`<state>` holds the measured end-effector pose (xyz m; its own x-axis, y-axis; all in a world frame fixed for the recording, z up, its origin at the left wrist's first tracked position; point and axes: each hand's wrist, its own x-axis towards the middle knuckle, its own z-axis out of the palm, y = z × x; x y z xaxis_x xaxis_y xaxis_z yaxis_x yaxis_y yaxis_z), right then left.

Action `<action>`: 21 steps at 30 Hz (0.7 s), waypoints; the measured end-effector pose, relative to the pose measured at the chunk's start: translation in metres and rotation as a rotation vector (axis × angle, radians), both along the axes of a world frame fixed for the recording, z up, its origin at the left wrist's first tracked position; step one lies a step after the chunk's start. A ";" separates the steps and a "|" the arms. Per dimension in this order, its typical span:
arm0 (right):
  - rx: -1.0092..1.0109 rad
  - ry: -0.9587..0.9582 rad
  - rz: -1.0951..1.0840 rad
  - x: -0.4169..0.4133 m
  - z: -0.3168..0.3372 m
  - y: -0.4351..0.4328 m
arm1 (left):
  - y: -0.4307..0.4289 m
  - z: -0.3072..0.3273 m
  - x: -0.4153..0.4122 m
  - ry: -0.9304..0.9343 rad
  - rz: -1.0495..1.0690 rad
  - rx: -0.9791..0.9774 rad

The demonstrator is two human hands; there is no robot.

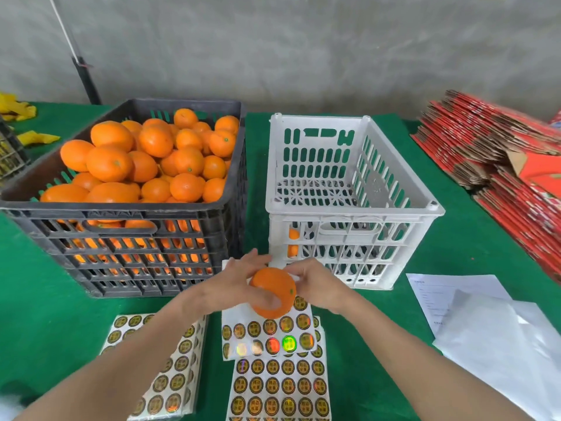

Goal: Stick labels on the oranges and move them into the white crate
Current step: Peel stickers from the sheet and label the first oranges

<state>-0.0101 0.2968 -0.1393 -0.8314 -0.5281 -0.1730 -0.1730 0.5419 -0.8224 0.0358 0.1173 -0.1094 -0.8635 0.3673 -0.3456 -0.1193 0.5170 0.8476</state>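
My left hand (239, 282) grips an orange (273, 291) from the left and below, just above the label sheets (277, 375). My right hand (315, 287) touches the orange's right side with its fingertips; whether a label is pinched there is hidden. A black crate (127, 226) on the left is heaped with oranges (158, 156). The white crate (352, 208) stands to the right of it, with one or two oranges (293, 243) visible through its front-left slots.
More sheets of round gold labels (170, 369) lie under my left forearm. White papers and plastic film (485, 326) lie at the right. Red flattened cartons (501, 165) are stacked at the far right. A green cloth (45, 299) covers the table.
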 end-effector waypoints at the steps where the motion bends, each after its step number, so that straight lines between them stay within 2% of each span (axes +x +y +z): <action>1: -0.042 -0.024 -0.023 0.000 0.006 0.002 | 0.000 0.005 -0.002 -0.005 -0.004 0.024; 6: -0.246 -0.158 -0.096 0.010 0.027 0.024 | -0.014 0.014 -0.007 0.012 0.054 0.160; 11: -0.252 -0.059 -0.055 0.022 0.036 0.032 | -0.031 0.013 -0.006 -0.099 -0.012 0.362; 17: -0.296 -0.027 -0.060 0.031 0.040 0.016 | -0.027 0.026 -0.012 -0.124 -0.136 0.313; 19: -0.307 0.018 -0.075 0.033 0.039 0.015 | -0.024 0.025 -0.012 -0.163 -0.063 0.397; 21: -0.322 0.091 -0.121 0.037 0.038 0.015 | -0.024 0.018 -0.013 -0.230 0.108 0.542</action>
<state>0.0267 0.3120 -0.1011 -0.8954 -0.4406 0.0638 -0.2039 0.2784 -0.9386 0.0226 0.0933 -0.0910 -0.8313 0.4575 -0.3156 -0.3586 -0.0077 0.9334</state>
